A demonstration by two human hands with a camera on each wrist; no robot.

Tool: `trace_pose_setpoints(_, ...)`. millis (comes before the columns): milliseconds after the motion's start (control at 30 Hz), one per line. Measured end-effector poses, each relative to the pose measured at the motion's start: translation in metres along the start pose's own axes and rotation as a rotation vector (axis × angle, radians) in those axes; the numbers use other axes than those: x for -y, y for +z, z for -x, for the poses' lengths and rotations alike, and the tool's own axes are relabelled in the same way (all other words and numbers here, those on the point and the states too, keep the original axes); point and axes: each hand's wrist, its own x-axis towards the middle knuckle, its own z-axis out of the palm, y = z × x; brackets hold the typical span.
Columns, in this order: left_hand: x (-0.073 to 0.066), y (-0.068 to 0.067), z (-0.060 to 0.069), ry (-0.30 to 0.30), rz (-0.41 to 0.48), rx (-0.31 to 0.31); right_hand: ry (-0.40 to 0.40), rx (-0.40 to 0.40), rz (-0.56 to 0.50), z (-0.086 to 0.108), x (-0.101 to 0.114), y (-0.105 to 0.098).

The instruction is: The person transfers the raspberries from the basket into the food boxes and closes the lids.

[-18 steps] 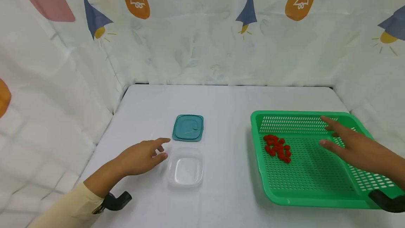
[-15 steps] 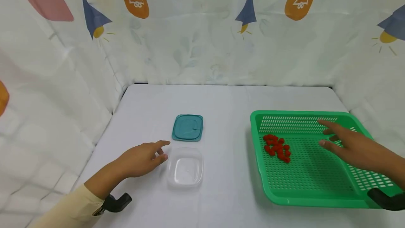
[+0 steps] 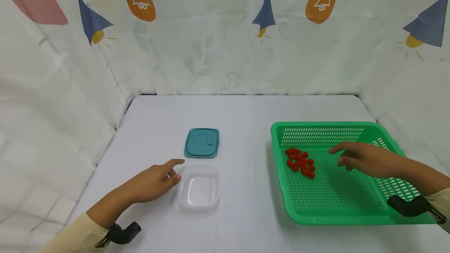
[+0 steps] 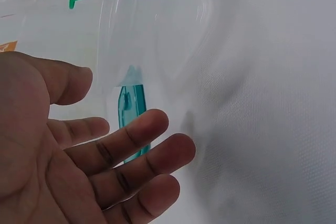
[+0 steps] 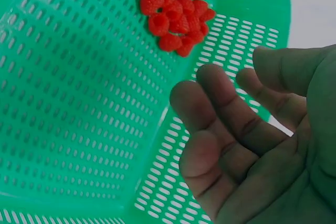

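Several red raspberries [image 3: 300, 162] lie clustered at the left side of a green perforated basket [image 3: 337, 218]; the right wrist view shows the same raspberries [image 5: 177, 15] up close. Over the basket hovers my right hand [image 3: 369, 160], fingers loosely bent and holding nothing, to the right of the berries. My left hand [image 3: 150, 182] is just left of a clear square plastic container [image 3: 199, 187], its fingertips near the rim. Nothing is in the left palm in the left wrist view. A teal lid [image 3: 202, 143] lies flat behind the container.
A white-covered table [image 3: 242, 128] bears everything. White curtains [image 3: 225, 50] printed with lamps and bulbs stand behind and at both sides. Black wrist mounts [image 3: 124, 232] sit below each hand.
My right hand has moved left over the basket, toward the raspberries, and its fingers look more bent. The head view has shifted slightly; the left hand stays beside the container.
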Motion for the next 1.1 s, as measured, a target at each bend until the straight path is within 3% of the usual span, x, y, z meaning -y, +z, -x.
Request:
trace_pose_setpoints(500,-0.001,0.006,-0.002,-0.007,0.018,0.017,0.088,0.149,-0.321,-0.019,-0.008,0.014)
trace_pose_setpoints(1100,-0.004,0.009,-0.005,0.023,0.087,0.004,0.109,0.224,-0.31,-0.033,-0.009,0.029)
